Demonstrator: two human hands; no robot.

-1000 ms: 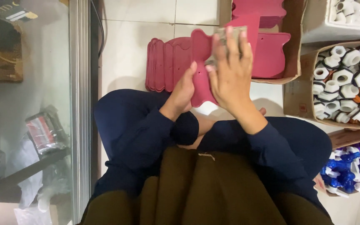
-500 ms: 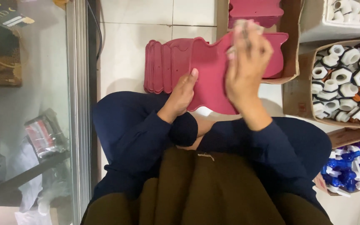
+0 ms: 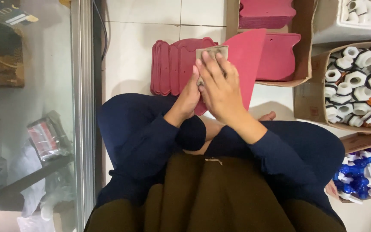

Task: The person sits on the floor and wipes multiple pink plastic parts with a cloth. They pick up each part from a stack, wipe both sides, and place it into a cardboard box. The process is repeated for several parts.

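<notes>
Red sheets (image 3: 174,66) beside cardboard box (image 3: 303,51)

Boxes (image 3: 305,77) right; glass (image 3: 35,107) left

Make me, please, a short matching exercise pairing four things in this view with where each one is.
Things:
1. red sheet
2. grey pad
3. white nuts
4. stack of red sheets

Places:
A. on the floor tiles, left of the hands
B. in a cardboard box at the right
C. under the right hand
D. held by the left hand

Pairs: 1-D, 2-C, 3-B, 4-A
</notes>
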